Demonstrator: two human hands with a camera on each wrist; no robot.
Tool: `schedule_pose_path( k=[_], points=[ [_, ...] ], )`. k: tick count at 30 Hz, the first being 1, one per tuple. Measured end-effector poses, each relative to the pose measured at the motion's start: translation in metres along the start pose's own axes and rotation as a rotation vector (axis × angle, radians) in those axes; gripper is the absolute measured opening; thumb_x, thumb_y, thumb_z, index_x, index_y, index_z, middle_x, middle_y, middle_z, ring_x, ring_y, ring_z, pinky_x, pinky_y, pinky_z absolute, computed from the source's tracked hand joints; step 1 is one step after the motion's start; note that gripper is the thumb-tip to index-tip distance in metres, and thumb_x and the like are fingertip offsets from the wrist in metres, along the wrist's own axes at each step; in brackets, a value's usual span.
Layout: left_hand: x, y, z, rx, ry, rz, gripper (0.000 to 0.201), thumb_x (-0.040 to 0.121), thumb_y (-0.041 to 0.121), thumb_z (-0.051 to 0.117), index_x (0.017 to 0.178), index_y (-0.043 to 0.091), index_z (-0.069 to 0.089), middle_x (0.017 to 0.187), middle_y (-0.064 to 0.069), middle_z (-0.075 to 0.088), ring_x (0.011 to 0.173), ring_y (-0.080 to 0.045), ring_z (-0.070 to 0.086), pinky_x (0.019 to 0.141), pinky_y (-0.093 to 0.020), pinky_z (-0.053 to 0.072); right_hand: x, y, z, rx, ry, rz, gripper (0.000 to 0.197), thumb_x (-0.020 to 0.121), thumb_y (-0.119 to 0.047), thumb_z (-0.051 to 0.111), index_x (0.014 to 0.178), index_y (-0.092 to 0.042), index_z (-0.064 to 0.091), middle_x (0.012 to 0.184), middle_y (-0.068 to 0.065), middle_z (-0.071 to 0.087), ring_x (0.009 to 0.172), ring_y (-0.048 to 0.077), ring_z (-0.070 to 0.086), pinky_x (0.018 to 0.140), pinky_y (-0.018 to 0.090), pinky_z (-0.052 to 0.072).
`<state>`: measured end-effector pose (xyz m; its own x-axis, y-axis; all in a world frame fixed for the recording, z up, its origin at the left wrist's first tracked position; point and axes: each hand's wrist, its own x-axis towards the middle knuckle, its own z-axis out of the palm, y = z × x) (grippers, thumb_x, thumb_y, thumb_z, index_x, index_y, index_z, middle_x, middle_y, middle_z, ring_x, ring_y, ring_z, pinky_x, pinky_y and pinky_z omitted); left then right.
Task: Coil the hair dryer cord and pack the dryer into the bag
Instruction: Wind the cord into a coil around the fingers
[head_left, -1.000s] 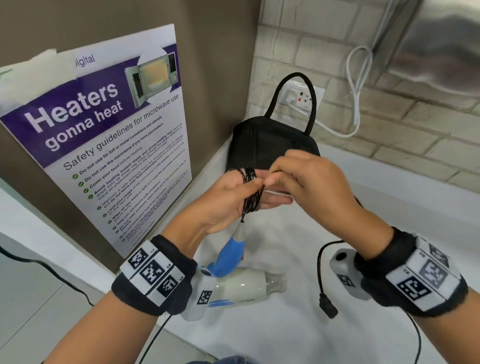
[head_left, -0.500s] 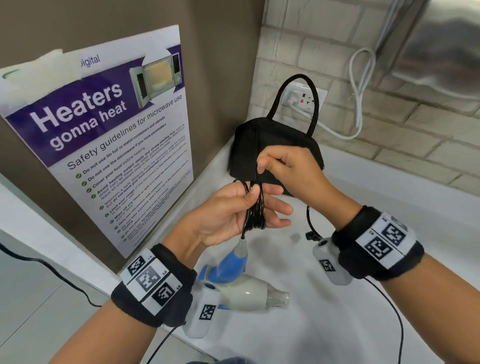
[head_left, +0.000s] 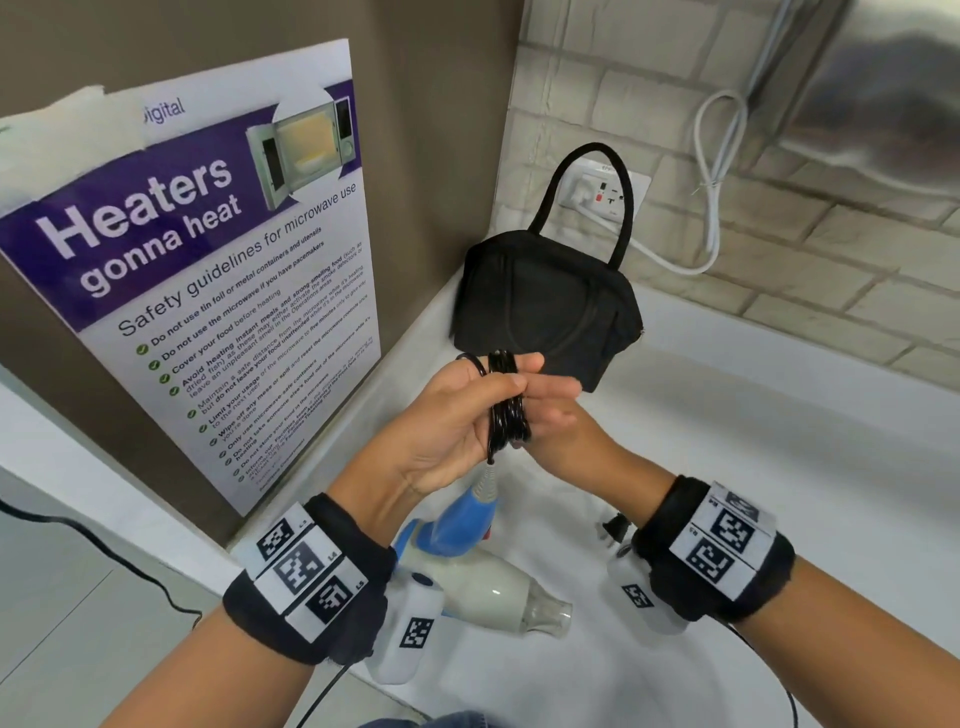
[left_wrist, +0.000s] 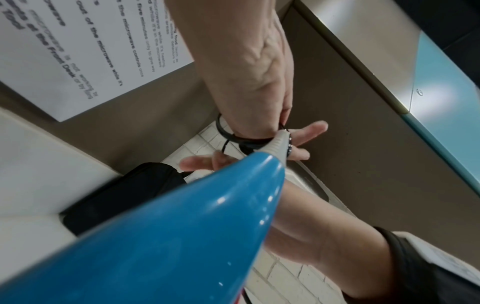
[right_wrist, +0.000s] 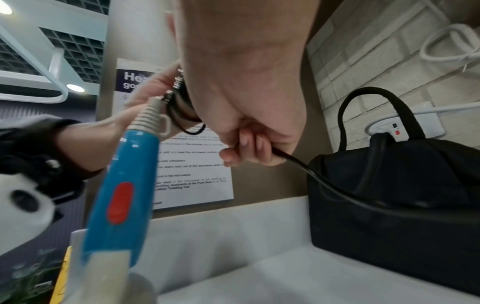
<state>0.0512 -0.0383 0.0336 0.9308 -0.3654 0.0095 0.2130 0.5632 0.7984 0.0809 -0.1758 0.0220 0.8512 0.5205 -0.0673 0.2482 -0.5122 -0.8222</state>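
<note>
Right hand (right_wrist: 249, 86) curled round black cord (right_wrist: 309, 166), which trails toward the black bag (right_wrist: 405, 205) on white counter (right_wrist: 233, 246). Left hand (right_wrist: 153, 98) holds coiled loops above the blue dryer handle (right_wrist: 122, 185), red switch (right_wrist: 120, 203) facing out. Microwave poster (right_wrist: 192, 174) behind.

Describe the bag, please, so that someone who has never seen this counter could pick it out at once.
Start at the purple microwave poster on the brown wall and go right into the corner of the white counter. The bag stands there, below the wall socket. It is the only black fabric thing, boxy, with a looped handle standing up.
</note>
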Motion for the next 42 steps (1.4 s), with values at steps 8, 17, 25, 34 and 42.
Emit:
schedule_pose_path(
  k=[8,17,25,34,42],
  points=[
    [0.003,0.007,-0.009,-0.021,0.037,0.076,0.033,0.097,-0.002,0.032,0.127,-0.006,0.044,0.127,-0.024,0.058,0.115,-0.038,0.059,0.099,-0.045,0.048,-0.024,0.021,0.017,-0.391,-0.054,-0.041,0.024,0.099,-0.027,0.039,0.105,-0.015,0.060,0.069,-0.025,0.043,0.069,0.006,0.045,0.065,0.023,0.037],
    [0.011,0.011,-0.022,0.032,0.173,0.117,0.036,0.097,-0.001,0.037,0.132,-0.006,0.041,0.130,-0.023,0.055,0.114,-0.034,0.060,0.096,-0.043,0.050,-0.064,0.022,0.015,-0.628,-0.021,-0.122,0.022,0.099,-0.027,0.038,0.099,-0.014,0.055,0.086,0.004,0.064,0.075,0.026,0.058,0.069,0.037,0.047],
    [0.009,0.012,-0.025,0.148,0.151,0.091,0.034,0.098,0.002,0.037,0.130,-0.004,0.043,0.129,-0.022,0.057,0.115,-0.033,0.060,0.100,-0.043,0.047,-0.065,-0.010,-0.021,-0.582,0.202,-0.250,0.031,0.090,-0.036,0.040,0.085,-0.017,0.064,0.075,0.001,0.065,0.068,0.023,0.061,0.060,0.035,0.050],
    [0.002,0.010,-0.008,0.220,-0.101,-0.021,0.030,0.097,0.003,0.036,0.121,0.001,0.053,0.113,-0.016,0.068,0.107,-0.036,0.064,0.098,-0.041,0.049,-0.023,-0.040,-0.056,-0.602,0.298,-0.340,0.014,0.085,-0.003,0.057,0.086,-0.013,0.067,0.075,0.001,0.061,0.071,0.019,0.057,0.063,0.035,0.049],
    [-0.004,0.009,-0.006,0.152,-0.200,-0.100,0.030,0.097,0.020,0.035,0.108,0.001,0.057,0.069,-0.005,0.067,0.057,-0.014,0.061,0.090,-0.048,0.052,0.005,-0.035,-0.055,-0.326,0.229,-0.297,0.015,0.090,-0.014,0.056,0.079,-0.020,0.064,0.072,-0.016,0.056,0.072,-0.002,0.053,0.066,0.007,0.039]
  ],
)
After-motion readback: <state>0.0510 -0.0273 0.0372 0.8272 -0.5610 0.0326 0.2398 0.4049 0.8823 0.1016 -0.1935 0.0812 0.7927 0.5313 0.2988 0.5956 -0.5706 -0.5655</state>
